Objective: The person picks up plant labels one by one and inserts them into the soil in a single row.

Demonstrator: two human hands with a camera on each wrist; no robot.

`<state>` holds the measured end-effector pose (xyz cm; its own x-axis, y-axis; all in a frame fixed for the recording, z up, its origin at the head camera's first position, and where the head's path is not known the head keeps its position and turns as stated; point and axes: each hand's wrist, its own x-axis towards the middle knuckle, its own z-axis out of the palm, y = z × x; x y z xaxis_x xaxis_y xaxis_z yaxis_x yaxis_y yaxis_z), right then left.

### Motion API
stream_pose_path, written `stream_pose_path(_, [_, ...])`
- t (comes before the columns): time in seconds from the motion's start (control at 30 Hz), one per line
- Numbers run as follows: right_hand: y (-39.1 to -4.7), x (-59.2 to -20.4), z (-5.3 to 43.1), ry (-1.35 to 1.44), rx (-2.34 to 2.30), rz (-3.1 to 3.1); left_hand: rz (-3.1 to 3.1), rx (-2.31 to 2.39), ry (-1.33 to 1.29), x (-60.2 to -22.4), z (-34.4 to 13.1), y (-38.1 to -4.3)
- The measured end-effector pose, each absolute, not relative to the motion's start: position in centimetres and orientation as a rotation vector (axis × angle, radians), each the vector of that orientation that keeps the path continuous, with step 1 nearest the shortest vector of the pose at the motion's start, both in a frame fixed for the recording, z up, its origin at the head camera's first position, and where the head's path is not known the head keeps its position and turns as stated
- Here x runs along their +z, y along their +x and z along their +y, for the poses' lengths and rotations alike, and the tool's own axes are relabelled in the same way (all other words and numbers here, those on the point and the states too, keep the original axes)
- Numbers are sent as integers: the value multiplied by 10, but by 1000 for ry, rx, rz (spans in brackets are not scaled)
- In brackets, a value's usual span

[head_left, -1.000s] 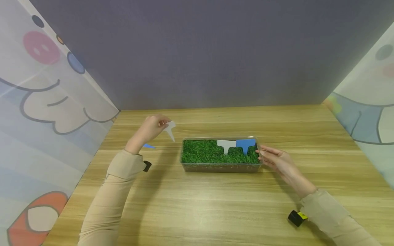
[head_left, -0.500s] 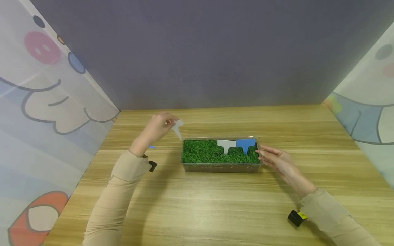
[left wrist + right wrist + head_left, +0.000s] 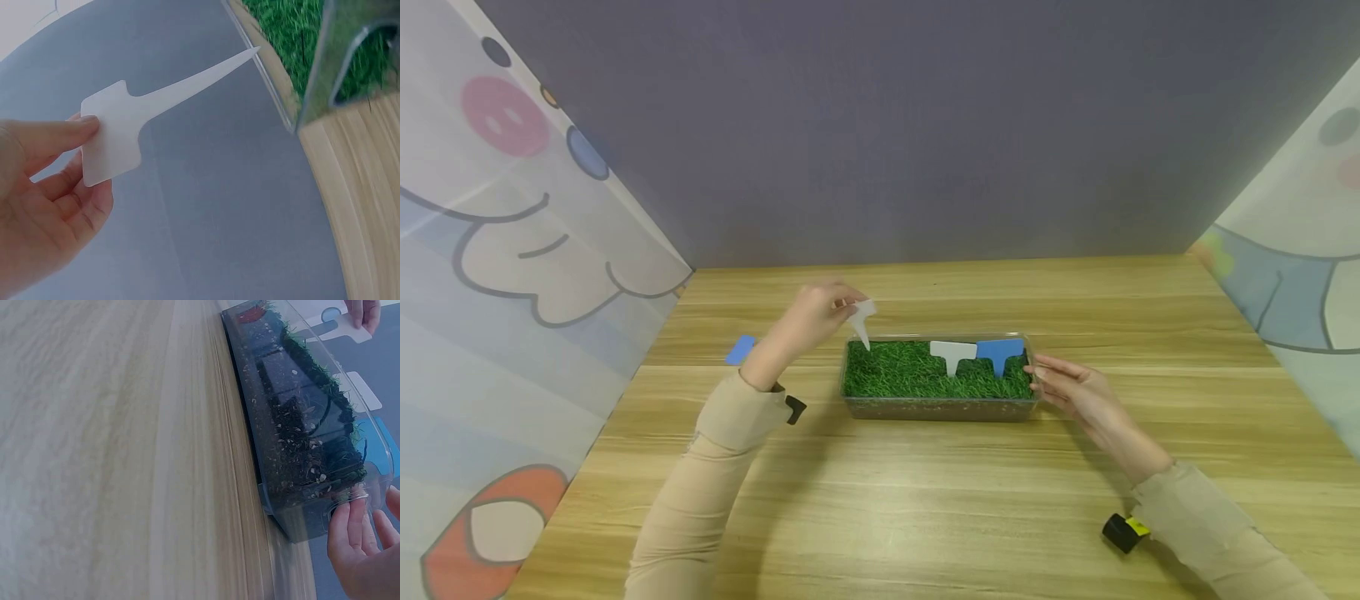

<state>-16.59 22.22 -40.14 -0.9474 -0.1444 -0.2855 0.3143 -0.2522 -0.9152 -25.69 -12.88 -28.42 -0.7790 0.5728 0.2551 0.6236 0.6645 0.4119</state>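
Note:
My left hand [image 3: 822,315] pinches a white T-shaped plant label [image 3: 112,134] by its broad head between thumb and fingers. In the head view its pointed stem hangs down over the left back part of a clear planter box [image 3: 940,410] filled with green artificial grass [image 3: 891,367]. Another white label [image 3: 953,351] and a blue label [image 3: 1000,350] stand upright in the grass toward the right, side by side. My right hand [image 3: 1086,400] touches the box's right end with extended fingers; in the right wrist view the fingertips [image 3: 356,503] meet the end wall just below the rim.
A further blue label [image 3: 741,350] lies on the wooden table [image 3: 925,508], partly behind my left wrist. Dark soil [image 3: 294,431] shows through the box's clear side. A grey wall [image 3: 925,133] rises behind the table, with printed curtains [image 3: 542,250] at both sides.
My left hand has carried the white label rightward, from left of the box to over its left back part. The blue label on the table is more exposed. My right hand stays put.

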Motion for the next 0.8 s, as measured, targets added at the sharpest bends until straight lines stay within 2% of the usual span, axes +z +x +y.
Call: stream_pose_path(0.8, [-165,-397,220,182,-2317,1663,-2728,-799,-1198,-299,-93,-248])
